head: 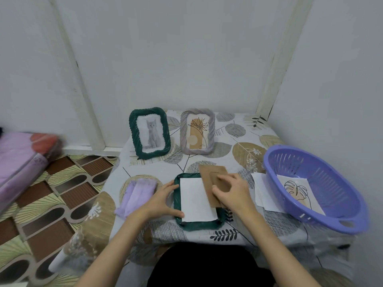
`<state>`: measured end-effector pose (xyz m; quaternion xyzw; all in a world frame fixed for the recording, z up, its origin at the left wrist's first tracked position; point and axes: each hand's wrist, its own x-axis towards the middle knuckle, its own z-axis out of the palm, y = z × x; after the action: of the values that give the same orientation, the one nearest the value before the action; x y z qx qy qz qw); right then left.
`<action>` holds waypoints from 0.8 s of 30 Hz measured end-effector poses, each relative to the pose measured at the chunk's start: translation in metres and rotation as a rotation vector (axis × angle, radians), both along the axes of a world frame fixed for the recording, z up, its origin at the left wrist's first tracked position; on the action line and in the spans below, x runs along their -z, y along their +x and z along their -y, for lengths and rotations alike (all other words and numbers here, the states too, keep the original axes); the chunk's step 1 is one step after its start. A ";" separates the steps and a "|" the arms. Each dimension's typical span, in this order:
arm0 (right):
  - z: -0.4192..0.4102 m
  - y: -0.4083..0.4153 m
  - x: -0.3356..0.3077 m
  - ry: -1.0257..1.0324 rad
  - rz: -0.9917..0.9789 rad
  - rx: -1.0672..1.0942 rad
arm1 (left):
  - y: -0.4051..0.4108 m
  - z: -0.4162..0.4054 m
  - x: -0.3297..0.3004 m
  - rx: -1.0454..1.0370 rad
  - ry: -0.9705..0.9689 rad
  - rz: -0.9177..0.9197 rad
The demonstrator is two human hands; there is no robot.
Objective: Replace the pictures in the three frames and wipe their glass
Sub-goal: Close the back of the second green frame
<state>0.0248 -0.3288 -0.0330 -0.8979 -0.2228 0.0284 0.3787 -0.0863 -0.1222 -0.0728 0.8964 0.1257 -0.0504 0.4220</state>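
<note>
Low centre on the tabletop point(207, 235), the green frame point(177, 212) lies face down. Your left hand point(163, 200) rests flat-fingered on its edge; your right hand point(232, 193) grips the brown backing board point(207, 183) over the white sheet point(194, 200).

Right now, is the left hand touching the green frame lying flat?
Touching: in the head view, the left hand rests its fingers and thumb on the green frame's left edge.

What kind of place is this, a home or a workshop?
Probably a room in a home: a small table with a leaf-print cloth in a plain wall corner, patterned floor covering, and folded bedding at the left.
</note>
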 end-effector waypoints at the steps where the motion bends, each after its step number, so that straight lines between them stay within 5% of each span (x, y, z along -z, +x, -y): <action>1: -0.007 -0.006 0.000 -0.022 -0.002 -0.030 | 0.001 0.000 0.001 -0.002 0.010 0.009; 10: -0.038 -0.038 0.016 -0.273 0.033 -0.077 | 0.002 -0.003 0.003 -0.021 -0.045 0.034; 24: -0.052 -0.046 0.018 -0.357 0.065 0.003 | 0.008 -0.007 0.009 -0.037 -0.041 0.054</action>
<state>-0.0211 -0.2773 -0.0508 -0.9516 -0.2251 0.0381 0.2060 -0.0780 -0.1151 -0.0823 0.8862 0.1299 -0.0206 0.4442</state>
